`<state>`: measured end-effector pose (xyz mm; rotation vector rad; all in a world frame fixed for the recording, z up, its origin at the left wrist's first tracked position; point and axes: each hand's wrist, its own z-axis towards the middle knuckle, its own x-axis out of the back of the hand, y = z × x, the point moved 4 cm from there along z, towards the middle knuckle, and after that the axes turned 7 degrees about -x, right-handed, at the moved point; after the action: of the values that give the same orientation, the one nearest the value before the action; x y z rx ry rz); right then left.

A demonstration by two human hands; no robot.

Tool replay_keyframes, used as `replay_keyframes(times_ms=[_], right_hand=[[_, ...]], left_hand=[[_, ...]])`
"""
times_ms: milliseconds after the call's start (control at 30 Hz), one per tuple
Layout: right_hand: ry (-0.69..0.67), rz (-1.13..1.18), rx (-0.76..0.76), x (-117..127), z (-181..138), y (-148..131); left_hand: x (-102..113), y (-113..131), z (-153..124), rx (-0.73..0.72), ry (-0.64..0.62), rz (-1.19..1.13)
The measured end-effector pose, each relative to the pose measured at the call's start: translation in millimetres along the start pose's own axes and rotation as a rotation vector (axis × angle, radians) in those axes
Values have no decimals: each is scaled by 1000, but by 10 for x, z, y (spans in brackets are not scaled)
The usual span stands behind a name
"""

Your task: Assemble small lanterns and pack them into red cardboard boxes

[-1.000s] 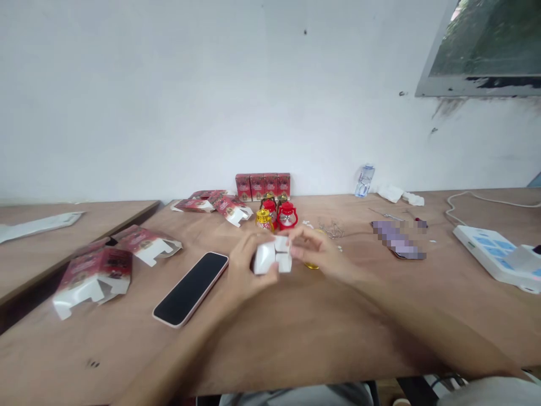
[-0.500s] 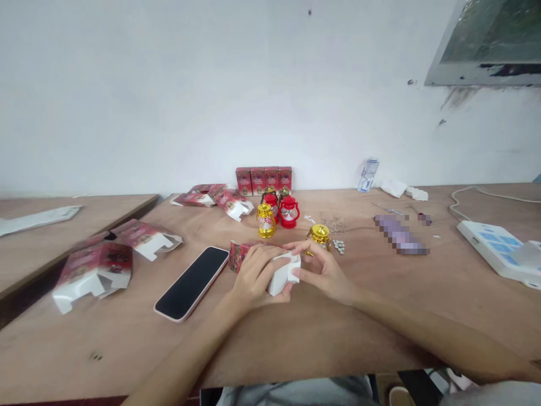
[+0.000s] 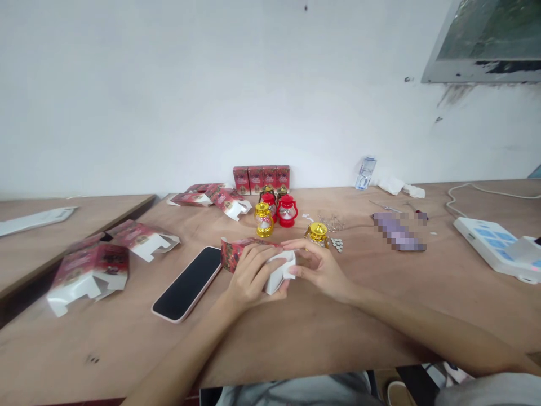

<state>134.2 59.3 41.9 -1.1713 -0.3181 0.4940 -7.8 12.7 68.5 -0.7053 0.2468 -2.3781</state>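
Note:
A small cardboard box point(image 3: 278, 275) with white flaps is between my hands, above the front middle of the table. My left hand point(image 3: 252, 274) is wrapped over it from the left, its thumb below. From the right, my right hand point(image 3: 320, 269) pinches a white flap at the box's end. A red printed piece of card point(image 3: 232, 252) shows behind my left fingers; I cannot tell whether it belongs to this box. Just beyond my right hand stands a gold lantern point(image 3: 318, 231), partly hidden. Round silver button cells point(image 3: 337, 245) lie beside it.
A phone point(image 3: 188, 285) lies left of my hands. Unfolded red boxes point(image 3: 99, 268) are farther left. Behind stand red lanterns point(image 3: 287, 211), a gold lantern point(image 3: 262, 220) and a row of red boxes point(image 3: 256, 179). At right are a purple object point(image 3: 397, 232) and a power strip point(image 3: 496, 245).
The red card behind my left hand shows farther out to the left. Both hands keep hold of the box, with small finger shifts at its flap. The view has moved slightly.

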Motion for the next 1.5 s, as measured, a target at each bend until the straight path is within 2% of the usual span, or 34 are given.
replay_keyframes(times_ms=[167, 333, 400, 533, 600, 633, 700, 800, 867, 933, 1000, 1067, 1133, 1200, 1267, 1367, 1400, 1500], right_hand=[[36, -72, 10, -35, -17, -52], [113, -101, -41, 8, -5, 17], [65, -29, -86, 15, 3, 75], [-153, 254, -270, -79, -39, 201], [-151, 327, -310, -109, -68, 233], [-124, 304, -281, -108, -75, 232], [-38, 117, -120, -80, -72, 190], [117, -441, 245, -51, -72, 99], [217, -824, 496, -76, -87, 88], [250, -1096, 696, -126, -101, 139], [176, -1232, 781, -164, -99, 220], [62, -1234, 748, -155, -90, 274], [35, -1175, 696, -92, -94, 255], [120, -1151, 686, 12, -111, 169], [266, -1174, 649, 149, -119, 65], [412, -1214, 399, 406, -78, -15], [397, -1202, 291, 488, -56, -6], [219, -1062, 19, 669, -10, 95]], left_hand=[[-1, -1, 7, 4, -7, 1], [-40, 3, -27, 4, -22, -45], [-52, 14, -65, -11, 31, -98], [-85, 52, -140, -53, 133, -249], [-101, 53, -150, -29, 122, -301], [-101, 38, -149, 13, 116, -323], [-96, -27, -144, 162, 93, -349], [-98, -186, -186, 516, 68, -353], [-126, -270, -243, 722, 88, -441], [-181, -317, -294, 859, 125, -609], [-239, -345, -336, 943, 134, -735], [-269, -379, -378, 978, 142, -773], [-267, -422, -420, 930, 153, -728], [-262, -453, -460, 820, 117, -645], [-266, -463, -491, 707, 43, -582], [-259, -471, -506, 652, -32, -556], [-253, -475, -500, 657, -54, -548], [-238, -483, -466, 693, -93, -529]])
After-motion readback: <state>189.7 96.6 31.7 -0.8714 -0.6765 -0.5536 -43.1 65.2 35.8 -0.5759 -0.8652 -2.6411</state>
